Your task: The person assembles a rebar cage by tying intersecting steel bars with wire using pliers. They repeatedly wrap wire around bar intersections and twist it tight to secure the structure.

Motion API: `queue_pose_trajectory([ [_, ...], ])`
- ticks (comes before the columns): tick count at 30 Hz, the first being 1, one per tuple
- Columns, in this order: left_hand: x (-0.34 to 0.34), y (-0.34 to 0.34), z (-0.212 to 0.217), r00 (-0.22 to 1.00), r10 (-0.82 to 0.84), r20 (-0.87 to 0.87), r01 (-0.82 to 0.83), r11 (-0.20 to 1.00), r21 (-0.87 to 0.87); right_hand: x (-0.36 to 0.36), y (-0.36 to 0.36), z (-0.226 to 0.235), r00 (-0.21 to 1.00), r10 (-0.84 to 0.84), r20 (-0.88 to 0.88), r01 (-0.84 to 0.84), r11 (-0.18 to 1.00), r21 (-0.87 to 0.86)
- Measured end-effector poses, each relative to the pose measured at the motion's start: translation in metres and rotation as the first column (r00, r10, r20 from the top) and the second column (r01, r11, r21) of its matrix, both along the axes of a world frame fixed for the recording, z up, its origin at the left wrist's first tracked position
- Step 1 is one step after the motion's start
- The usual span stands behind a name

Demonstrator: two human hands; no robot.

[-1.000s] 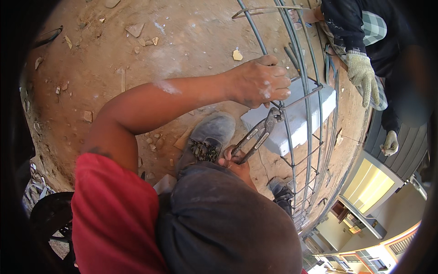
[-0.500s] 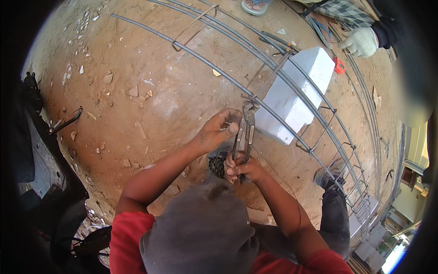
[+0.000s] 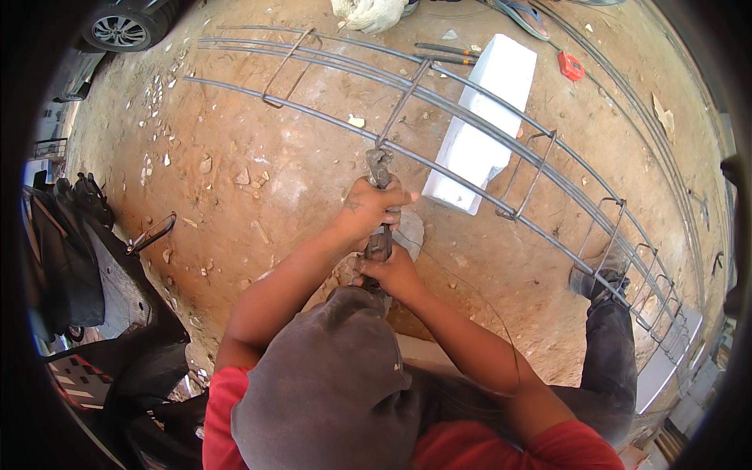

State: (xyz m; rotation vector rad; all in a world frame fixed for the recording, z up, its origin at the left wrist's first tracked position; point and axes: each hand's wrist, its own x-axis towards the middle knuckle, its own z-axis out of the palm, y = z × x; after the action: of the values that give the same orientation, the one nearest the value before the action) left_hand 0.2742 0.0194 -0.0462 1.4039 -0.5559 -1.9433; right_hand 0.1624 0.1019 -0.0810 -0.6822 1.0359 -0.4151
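Note:
My right hand (image 3: 392, 270) is closed round the lower handles of long dark pincers (image 3: 379, 166). Higher up, my left hand (image 3: 370, 210) wraps the same tool just below its jaws; its fingers cover part of the handles. The jaws are up against the near bar of a steel rebar cage (image 3: 313, 123), where a square stirrup (image 3: 404, 103) meets it. Whether they grip wire there is too small to tell. A thin wire (image 3: 479, 292) curves across the ground and over my right forearm.
A white block (image 3: 493, 86) lies under the cage, with a red tape measure (image 3: 571, 66) beyond it. Orange-marked tools (image 3: 446, 52) lie near the block. Another person's gloved hand (image 3: 368, 12) shows at the top. Long bars (image 3: 627, 98) run along the right.
My left hand, loose beside the pincers before, has closed round them. The view has shifted, and the other person's gloved hand has gone from the upper right to the top middle.

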Motion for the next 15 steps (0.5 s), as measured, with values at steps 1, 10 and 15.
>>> queue_pose_trajectory([
  [1,-0.005,0.0,0.0,0.997,0.043,0.058,-0.043,0.999,-0.005,0.004,0.009,0.007,0.972,-0.074,-0.224,0.061,0.996,-0.066],
  [10,-0.016,0.016,-0.013,0.923,0.093,0.374,-0.001,0.971,-0.239,-0.004,0.024,0.007,0.864,-0.186,-0.467,-0.016,0.918,-0.396],
  [15,0.005,0.015,-0.005,0.938,-0.118,0.325,0.206,0.945,-0.253,-0.032,0.017,0.023,0.936,-0.045,-0.35,-0.028,0.979,-0.2],
])
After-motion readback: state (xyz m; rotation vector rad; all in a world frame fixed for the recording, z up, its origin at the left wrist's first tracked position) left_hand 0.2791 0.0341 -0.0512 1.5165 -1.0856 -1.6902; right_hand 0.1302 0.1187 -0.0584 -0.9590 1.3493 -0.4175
